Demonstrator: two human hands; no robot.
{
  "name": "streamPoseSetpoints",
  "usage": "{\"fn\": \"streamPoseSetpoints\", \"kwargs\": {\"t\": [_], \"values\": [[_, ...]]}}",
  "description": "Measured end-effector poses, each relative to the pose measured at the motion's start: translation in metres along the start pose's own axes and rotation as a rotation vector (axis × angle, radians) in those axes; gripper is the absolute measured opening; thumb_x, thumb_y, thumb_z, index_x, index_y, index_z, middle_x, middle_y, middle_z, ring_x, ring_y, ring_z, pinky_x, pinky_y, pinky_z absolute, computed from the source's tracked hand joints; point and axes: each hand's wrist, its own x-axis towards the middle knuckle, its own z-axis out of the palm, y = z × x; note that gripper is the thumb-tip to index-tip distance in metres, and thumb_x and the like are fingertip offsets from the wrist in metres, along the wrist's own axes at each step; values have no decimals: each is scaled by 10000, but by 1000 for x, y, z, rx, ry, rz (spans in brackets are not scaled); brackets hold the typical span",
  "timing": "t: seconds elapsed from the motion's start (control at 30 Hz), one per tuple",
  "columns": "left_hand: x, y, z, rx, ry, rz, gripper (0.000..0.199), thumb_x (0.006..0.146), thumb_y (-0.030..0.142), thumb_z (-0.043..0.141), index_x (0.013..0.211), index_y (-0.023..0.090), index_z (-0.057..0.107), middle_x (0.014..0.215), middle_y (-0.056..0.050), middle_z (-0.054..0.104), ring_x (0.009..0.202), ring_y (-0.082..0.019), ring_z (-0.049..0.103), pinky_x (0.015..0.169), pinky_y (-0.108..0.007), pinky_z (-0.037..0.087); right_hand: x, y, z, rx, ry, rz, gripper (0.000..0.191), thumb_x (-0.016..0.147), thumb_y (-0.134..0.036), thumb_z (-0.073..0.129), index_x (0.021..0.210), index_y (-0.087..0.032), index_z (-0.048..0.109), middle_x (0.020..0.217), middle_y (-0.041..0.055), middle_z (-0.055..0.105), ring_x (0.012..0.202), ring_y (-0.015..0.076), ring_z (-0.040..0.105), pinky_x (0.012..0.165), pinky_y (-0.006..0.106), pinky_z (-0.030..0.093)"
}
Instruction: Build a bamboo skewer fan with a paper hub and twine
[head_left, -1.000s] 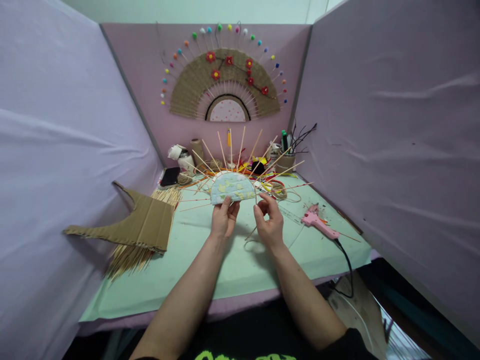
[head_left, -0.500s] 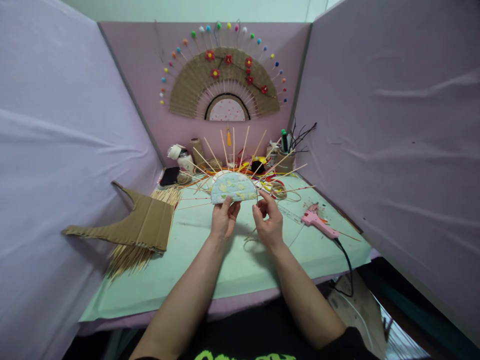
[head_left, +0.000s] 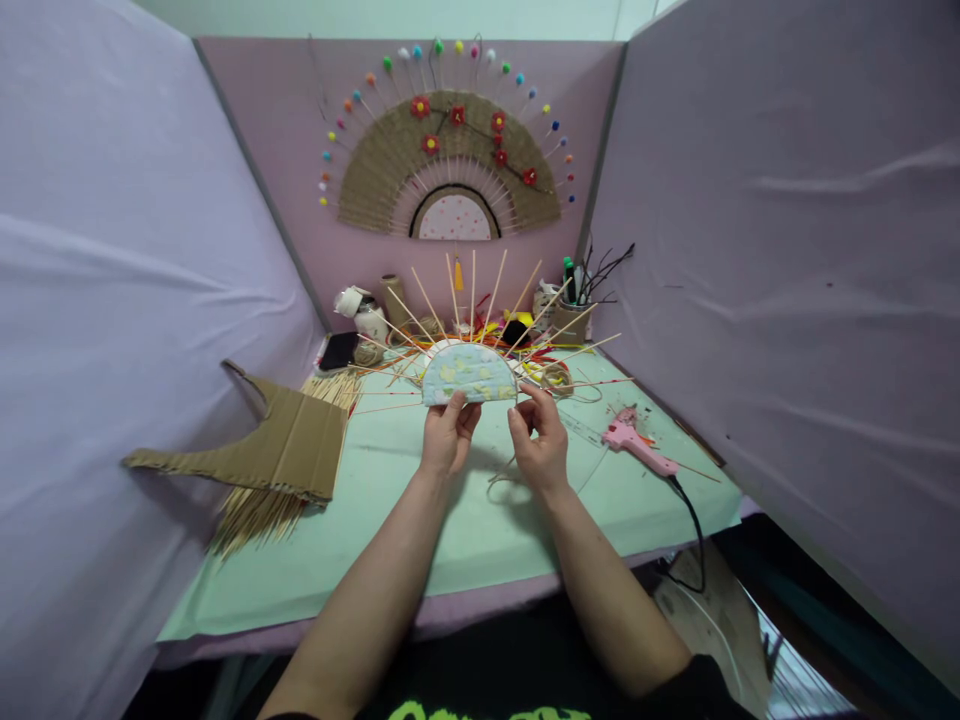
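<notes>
My left hand [head_left: 450,435] grips the lower edge of a half-circle piece [head_left: 469,372] covered in pale blue cloth with yellow-green patches, thumb in front. Thin wooden sticks [head_left: 474,290] fan out from behind its curved rim; a few have reddish marks. At the piece's right corner, my right hand [head_left: 541,440] is closed, thumb and bent forefinger around a thin length of twine [head_left: 504,480]. The twine's loose part trails down between my hands, just above or on the table. What my curled right fingers cover is hidden.
A pink glue gun [head_left: 637,445] with a black cord lies right. Cut cardboard [head_left: 292,440] rests on a bundle of sticks [head_left: 259,520] at left. Twine, ribbons, jars and a phone [head_left: 339,350] stand behind. A decorated fan [head_left: 450,150] hangs on the back panel.
The half-circle piece has tipped slightly, its sticks' tips shifting a little to the right. My right hand has moved slightly right at the corner; both hands keep their hold.
</notes>
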Motion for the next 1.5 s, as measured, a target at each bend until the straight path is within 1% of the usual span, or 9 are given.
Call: {"fn": "streamPoseSetpoints", "kwargs": {"t": [0.43,0.77,0.9,1.07,1.17,1.27,1.33,1.43,1.5], "values": [[1,1,0,-10,44,-11,348,755,170,789,1069,232,650,865,20,734,703,-79,687,708,-178,527,-2,-2,-1,-54,7,-8,263,893,-309,562,1135,-209,588,757,-30,560,592,98,481,574,249,425],[2,1,0,-27,37,-7,331,765,171,783,1060,239,650,861,32,734,710,-74,692,700,-164,534,-3,-1,0,-30,27,-25,253,891,-288,569,1127,-200,600,784,-18,582,606,99,500,577,249,433],[3,1,-1,-36,39,-9,298,777,158,770,1040,236,653,870,34,738,709,-74,696,681,-160,534,-4,0,0,-49,14,-17,253,896,-305,561,1122,-201,607,793,-11,590,622,104,512,586,252,445],[4,1,-3,-28,35,4,300,790,163,762,1060,239,654,900,20,744,723,-72,699,705,-155,535,-3,-2,-1,-81,-1,-19,281,898,-320,560,1151,-207,609,837,5,604,640,110,523,593,259,457],[5,2,-3,-34,42,17,287,807,159,744,1066,242,653,910,15,746,747,-78,706,705,-153,539,-4,-8,-6,-119,51,-46,276,905,-305,556,1160,-209,603,858,11,606,676,120,536,620,268,460],[6,1,-4,-15,82,31,275,805,169,748,1054,238,653,923,9,744,754,-83,708,705,-161,546,-3,-13,-21,-191,119,-47,255,910,-301,550,1141,-205,601,841,11,609,703,134,547,645,280,461],[6,0,-5,14,116,41,269,795,176,758,1037,226,652,942,-2,741,748,-88,708,698,-170,549,1,-11,-42,-275,130,-28,233,909,-318,547,1095,-198,617,812,12,616,704,146,552,665,294,465],[7,-2,-7,70,158,54,258,785,173,761,1016,209,651,943,-16,740,737,-100,711,688,-185,552,11,2,-87,-514,78,28,245,893,-356,554,1023,-173,652,843,54,652,767,189,583,757,345,477],[8,-4,-9,107,190,53,241,789,164,751,1004,203,647,921,-19,739,720,-108,713,675,-194,554,19,15,-120,-774,-3,112,273,867,-339,567,1018,-138,675,936,118,674,890,248,597,856,401,461]]}}
